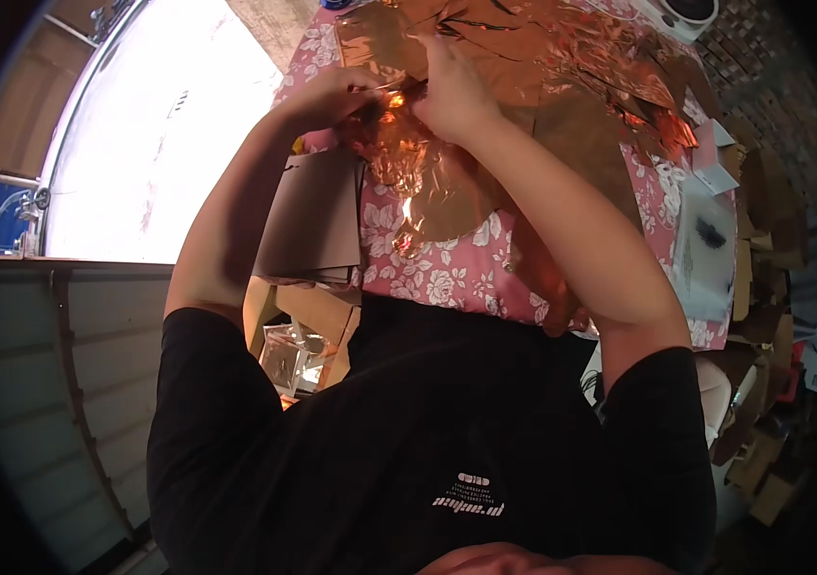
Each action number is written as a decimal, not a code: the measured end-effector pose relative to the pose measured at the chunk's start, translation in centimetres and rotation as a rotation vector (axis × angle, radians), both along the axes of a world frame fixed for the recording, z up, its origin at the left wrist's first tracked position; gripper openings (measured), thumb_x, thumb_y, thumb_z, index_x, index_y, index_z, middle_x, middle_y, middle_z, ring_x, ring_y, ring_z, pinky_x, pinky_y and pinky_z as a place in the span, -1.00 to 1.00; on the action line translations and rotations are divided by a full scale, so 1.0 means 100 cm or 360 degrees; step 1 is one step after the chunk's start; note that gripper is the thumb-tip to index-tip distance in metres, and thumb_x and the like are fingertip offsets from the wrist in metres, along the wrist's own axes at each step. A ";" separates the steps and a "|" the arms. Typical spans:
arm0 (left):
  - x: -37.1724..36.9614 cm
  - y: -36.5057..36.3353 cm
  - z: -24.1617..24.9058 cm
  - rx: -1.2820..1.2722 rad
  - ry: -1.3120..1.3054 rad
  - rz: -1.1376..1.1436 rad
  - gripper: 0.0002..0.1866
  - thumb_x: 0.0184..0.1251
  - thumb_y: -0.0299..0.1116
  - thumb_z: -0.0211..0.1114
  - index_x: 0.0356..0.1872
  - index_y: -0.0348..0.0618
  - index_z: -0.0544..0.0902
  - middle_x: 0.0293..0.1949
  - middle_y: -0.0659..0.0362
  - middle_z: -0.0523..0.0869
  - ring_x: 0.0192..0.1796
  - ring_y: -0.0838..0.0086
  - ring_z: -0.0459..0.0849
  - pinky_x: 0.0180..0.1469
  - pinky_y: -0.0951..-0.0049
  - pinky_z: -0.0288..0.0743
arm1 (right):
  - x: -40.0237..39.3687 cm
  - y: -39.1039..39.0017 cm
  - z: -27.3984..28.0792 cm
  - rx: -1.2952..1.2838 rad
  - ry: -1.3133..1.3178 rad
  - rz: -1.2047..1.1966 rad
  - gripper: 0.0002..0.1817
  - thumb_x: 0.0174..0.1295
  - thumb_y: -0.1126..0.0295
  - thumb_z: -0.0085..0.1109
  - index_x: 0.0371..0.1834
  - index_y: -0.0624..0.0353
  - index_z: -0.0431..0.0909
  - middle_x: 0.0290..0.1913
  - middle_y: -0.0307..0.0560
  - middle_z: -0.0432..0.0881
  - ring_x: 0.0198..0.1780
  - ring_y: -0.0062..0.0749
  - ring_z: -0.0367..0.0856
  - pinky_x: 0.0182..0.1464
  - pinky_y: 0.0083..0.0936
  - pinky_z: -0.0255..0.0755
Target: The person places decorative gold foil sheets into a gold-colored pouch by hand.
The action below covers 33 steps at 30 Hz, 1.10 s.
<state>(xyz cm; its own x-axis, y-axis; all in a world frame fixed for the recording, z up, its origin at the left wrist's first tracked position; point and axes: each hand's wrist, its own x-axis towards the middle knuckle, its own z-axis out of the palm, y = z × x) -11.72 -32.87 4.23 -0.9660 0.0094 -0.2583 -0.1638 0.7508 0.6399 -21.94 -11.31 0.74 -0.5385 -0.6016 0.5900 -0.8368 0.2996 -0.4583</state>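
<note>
A large sheet of shiny copper-coloured foil [562,125] lies crumpled over a pink tablecloth with white flowers [437,283]. At the foil's left part, my left hand [336,96] has its fingers closed on the foil's edge. Close beside it on the right, my right hand [451,91] pinches the foil too, its thumb and fingers partly hidden. Between and below both hands the foil hangs in bright, wrinkled folds. A stack of grey-brown boards [312,216] lies under my left forearm, at the table's left edge.
A small white box [715,158] and a clear plastic bag [705,249] lie on the table's right side. Cardboard boxes [763,460] stand beyond it. A bright window [159,134] is at the left. An open box with clear packets [298,355] sits below the boards.
</note>
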 end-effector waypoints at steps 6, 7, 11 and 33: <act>-0.002 -0.042 -0.043 0.0535 0.0760 0.0104 -0.45 0.78 0.03 0.19 0.38 -0.28 0.70 0.11 0.12 0.76 0.21 0.35 0.69 0.41 0.25 0.55 | -0.029 -0.028 -0.005 0.0201 0.0034 0.0229 -0.83 0.27 0.37 0.36 -0.12 0.07 0.85 -0.12 0.06 0.84 0.09 0.13 0.74 0.29 0.00 0.55; 0.004 -0.048 -0.047 0.0532 0.0756 0.0112 -0.45 0.78 0.03 0.19 0.38 -0.28 0.70 0.11 0.12 0.76 0.21 0.35 0.69 0.41 0.25 0.55 | -0.032 -0.032 -0.010 0.0115 -0.0003 0.0144 -0.85 0.30 0.41 0.36 -0.12 0.08 0.84 -0.14 0.01 0.84 0.06 0.12 0.74 0.24 -0.03 0.58; 0.023 -0.038 -0.035 0.0645 0.0989 -0.0071 -0.44 0.75 0.02 0.22 0.40 -0.28 0.69 0.29 0.02 0.75 0.38 0.33 0.67 0.47 0.22 0.52 | -0.021 -0.026 0.005 0.0134 -0.0224 0.0067 -0.88 0.32 0.34 0.43 -0.14 0.08 0.82 -0.23 0.01 0.79 0.02 0.08 0.73 0.15 -0.05 0.59; -0.104 -0.045 0.161 0.0196 0.1517 0.0860 -0.73 0.41 -0.39 0.48 0.04 -0.30 0.87 -0.28 0.16 0.87 -0.30 0.51 0.74 -0.19 0.41 0.61 | 0.054 0.002 -0.004 0.0724 -0.0028 0.0203 -0.59 0.20 0.12 0.61 0.00 0.07 0.76 0.10 -0.08 0.72 0.29 -0.08 0.64 0.33 -0.06 0.53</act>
